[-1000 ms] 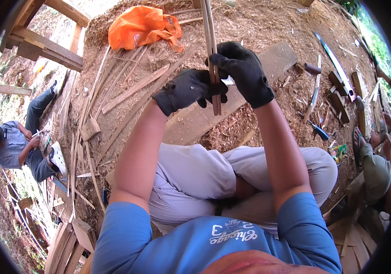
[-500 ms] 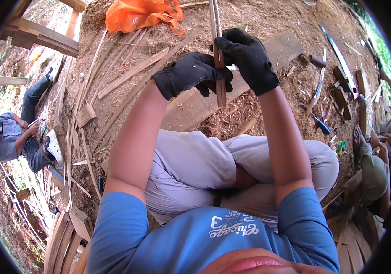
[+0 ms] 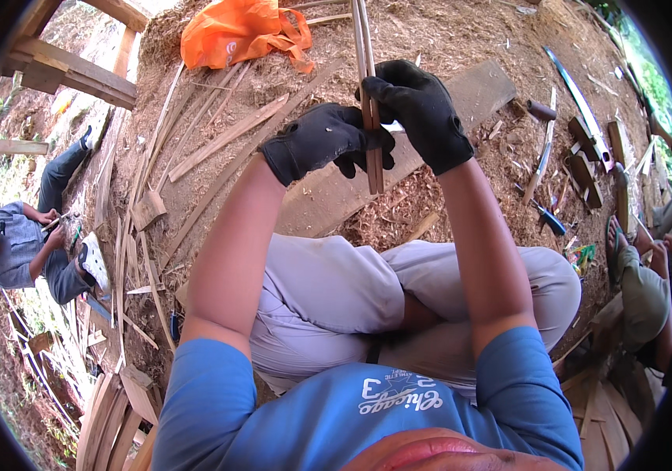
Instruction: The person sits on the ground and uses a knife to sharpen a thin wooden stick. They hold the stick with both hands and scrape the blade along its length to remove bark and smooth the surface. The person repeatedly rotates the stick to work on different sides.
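Two thin wooden strips (image 3: 366,47) stand side by side, held lengthwise away from me and running out past the top of the view. My left hand (image 3: 320,140), in a black glove, is closed around them near their close ends. A little farther up, my right hand (image 3: 418,110), gloved the same way, pinches the strips between thumb and fingers. The strips' near ends (image 3: 375,184) stick out below the left fingers. Beneath both hands lies a wide plank (image 3: 312,202) sprinkled with shavings.
Shavings cover the ground. An orange bag (image 3: 234,35) lies at the far side, with loose wood strips (image 3: 222,141) on the left. To the right are a long saw (image 3: 579,102), a blue-handled tool (image 3: 549,220) and wooden blocks (image 3: 585,179). Other people sit left (image 3: 18,243) and right (image 3: 640,302).
Both hands and the strips have shifted slightly toward me and to the left, grip unchanged. My view has tilted a little. The person on the left has raised their head.
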`<action>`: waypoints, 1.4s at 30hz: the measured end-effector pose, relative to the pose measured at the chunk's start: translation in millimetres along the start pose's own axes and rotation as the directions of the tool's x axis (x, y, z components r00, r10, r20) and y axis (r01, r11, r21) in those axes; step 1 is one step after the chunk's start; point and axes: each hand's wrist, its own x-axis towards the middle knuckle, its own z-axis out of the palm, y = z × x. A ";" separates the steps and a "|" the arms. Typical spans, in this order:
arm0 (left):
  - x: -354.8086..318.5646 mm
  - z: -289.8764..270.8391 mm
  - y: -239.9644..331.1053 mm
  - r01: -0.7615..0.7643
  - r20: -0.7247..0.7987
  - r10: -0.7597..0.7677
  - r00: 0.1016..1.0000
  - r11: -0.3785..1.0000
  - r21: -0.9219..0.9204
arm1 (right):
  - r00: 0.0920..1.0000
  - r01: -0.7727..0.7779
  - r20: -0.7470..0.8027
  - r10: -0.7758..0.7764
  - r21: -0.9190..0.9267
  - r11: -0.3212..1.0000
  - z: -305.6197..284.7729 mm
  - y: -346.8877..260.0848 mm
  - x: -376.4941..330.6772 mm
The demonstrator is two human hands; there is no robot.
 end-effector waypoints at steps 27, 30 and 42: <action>-1.8 1.1 2.1 -0.005 -0.030 0.008 1.000 0.993 0.116 | 0.999 0.040 0.021 -0.040 -0.035 0.999 1.0 -12.6 -2.5; 1.6 -3.5 -3.5 0.031 -0.006 -0.030 1.000 0.997 0.064 | 0.998 0.063 0.032 -0.061 -0.073 0.995 1.8 -4.3 -0.2; 2.3 -3.5 -6.3 0.079 -0.009 -0.079 0.997 0.997 0.005 | 1.000 -0.004 0.022 0.005 -0.061 0.998 1.6 2.6 0.4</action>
